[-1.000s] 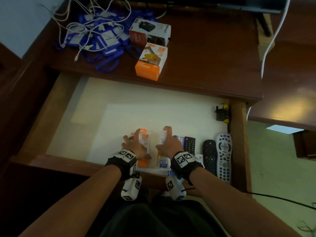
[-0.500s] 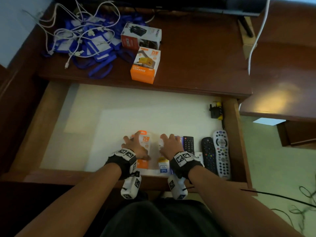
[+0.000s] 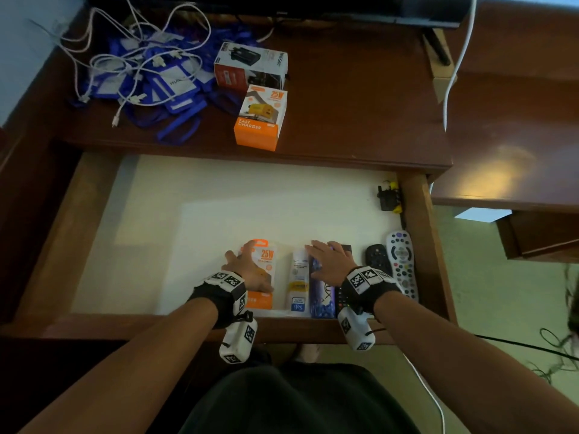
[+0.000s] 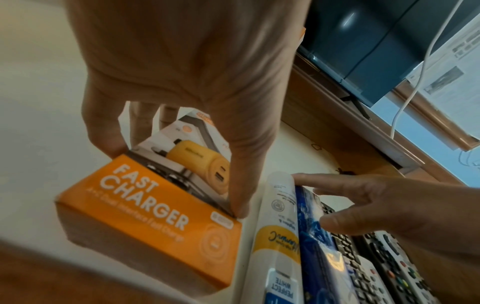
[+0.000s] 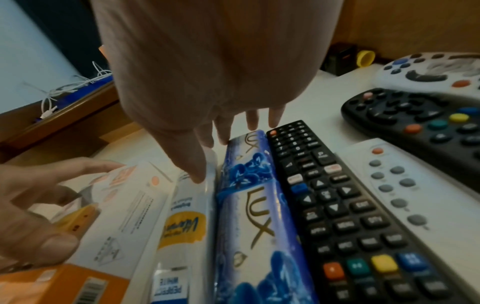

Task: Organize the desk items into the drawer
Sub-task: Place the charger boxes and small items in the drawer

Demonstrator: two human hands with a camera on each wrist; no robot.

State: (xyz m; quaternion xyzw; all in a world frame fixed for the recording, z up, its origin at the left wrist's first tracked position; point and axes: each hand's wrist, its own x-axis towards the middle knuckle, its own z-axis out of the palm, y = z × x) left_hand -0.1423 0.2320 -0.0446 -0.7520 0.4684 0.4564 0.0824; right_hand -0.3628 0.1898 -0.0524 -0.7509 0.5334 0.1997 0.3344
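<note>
The open wooden drawer [image 3: 94, 325] holds an orange-and-white fast charger box [image 3: 266, 258] near its front. My left hand [image 3: 247, 264] grips that box from above, thumb [image 4: 241, 205] on its right edge. Beside it lie a white tube [image 3: 299, 277] and a blue Lux pack [image 3: 321, 302]. My right hand [image 3: 329, 261] rests flat on them with straight fingers, thumb [image 5: 192, 164] touching the tube [image 5: 192, 205]. A black remote [image 5: 324, 195] lies against the Lux pack [image 5: 249, 216].
A dark remote [image 3: 377, 256] and a grey one [image 3: 402, 261] lie at the drawer's right, a black plug [image 3: 388, 197] behind them. On the desk sit another orange charger box [image 3: 260, 120], a black-and-red box [image 3: 250, 68] and tangled blue lanyards with white cables [image 3: 163, 89].
My right hand has slid right, from the white tube onto the blue pack, and its fingers have flattened. My left hand stays on the orange box.
</note>
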